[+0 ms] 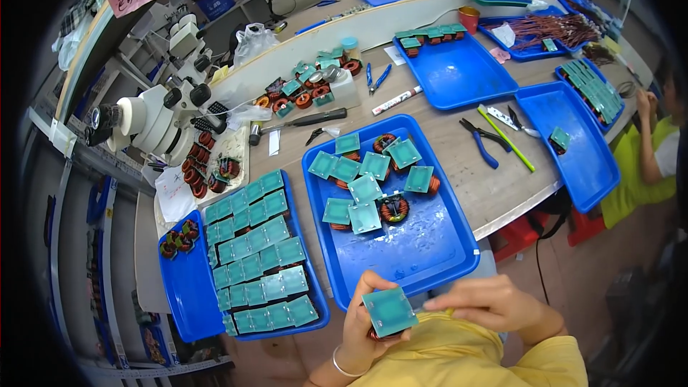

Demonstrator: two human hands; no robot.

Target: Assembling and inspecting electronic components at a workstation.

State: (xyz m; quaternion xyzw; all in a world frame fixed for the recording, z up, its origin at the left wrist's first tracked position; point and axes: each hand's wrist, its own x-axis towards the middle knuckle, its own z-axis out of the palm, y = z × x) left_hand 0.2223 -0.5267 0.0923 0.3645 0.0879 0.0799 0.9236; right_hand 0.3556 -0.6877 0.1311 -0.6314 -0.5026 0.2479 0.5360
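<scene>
In my left hand, at the tray's near edge, is a toroidal coil with a square green board on top. The board faces up, and reddish copper windings show under it. My right hand is closed just right of the board, its fingers pinching a thin tool pointed at the board's right edge. The tool's kind is hard to make out. Beyond my hands lies a blue tray with several more coils with green boards, some tipped over to show their windings.
A tray of rowed green-board coils stands left, beside another tray. Pliers, a green stick, a marker and more trays lie to the right and beyond. A microscope stands far left. Another person sits at right.
</scene>
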